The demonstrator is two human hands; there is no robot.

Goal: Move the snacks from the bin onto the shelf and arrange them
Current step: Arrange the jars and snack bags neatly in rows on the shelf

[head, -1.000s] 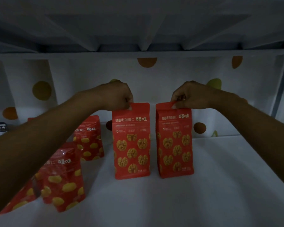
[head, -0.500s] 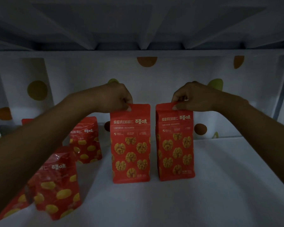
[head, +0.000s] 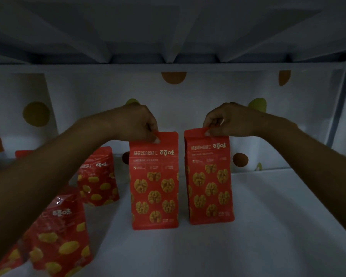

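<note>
Two tall red walnut snack bags stand upright side by side on the white shelf (head: 268, 226). My left hand (head: 136, 122) pinches the top edge of the left walnut bag (head: 154, 186). The top edge of the right walnut bag (head: 209, 180) is pinched by my right hand (head: 228, 120). A narrow gap separates the two bags. To the left stand red chestnut snack bags: one further back (head: 98, 178) and one near the front (head: 58, 232), partly behind my left forearm.
The shelf's back wall (head: 198, 100) is white with coloured dots. The shelf above (head: 168, 64) hangs low over my hands. A vertical post (head: 342, 108) bounds the right side. Another red bag (head: 23, 153) peeks out far left.
Both walnut bags have settled slightly lower and nearer on the shelf, still held at the top. The view has shifted a little to the right.
</note>
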